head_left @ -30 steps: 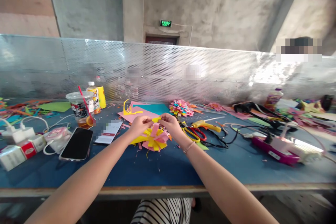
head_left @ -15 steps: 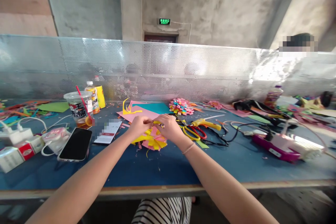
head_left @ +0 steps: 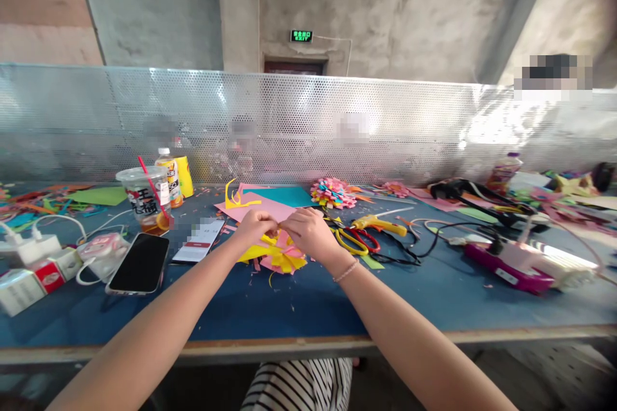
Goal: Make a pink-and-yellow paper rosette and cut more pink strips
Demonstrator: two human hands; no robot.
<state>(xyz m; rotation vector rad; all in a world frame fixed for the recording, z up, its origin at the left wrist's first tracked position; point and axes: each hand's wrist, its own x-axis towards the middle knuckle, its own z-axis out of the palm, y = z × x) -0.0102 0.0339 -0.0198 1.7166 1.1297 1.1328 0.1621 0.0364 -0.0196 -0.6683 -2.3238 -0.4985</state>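
The fingertips of the left hand (head_left: 258, 229) and the right hand (head_left: 308, 231) are bent in and meet. I cannot tell if they pinch any paper, because the tips hide it. The paper flower (head_left: 285, 262) is just below and behind them, on the blue table (head_left: 308, 308). It is made of flat yellow and pink strips that stick out all around.

Past the hands lies a smooth pink sheet (head_left: 248, 204) with a curly yellow scrap (head_left: 236, 203) on it, and a blue sheet (head_left: 282, 196). Next to them is a round, fluffy paper ball (head_left: 332, 193) of little pink and blue loops. To the right are yellow scissor handles (head_left: 351, 244) and a hard yellow tool (head_left: 380, 225). To the left are a shiny black phone (head_left: 139, 263) and a clear plastic cup (head_left: 144, 199). A metal screen full of tiny holes (head_left: 308, 128) stands behind.

Half a second ago, a bit of yellow strip peeked out between the fingers. Now it is hidden.
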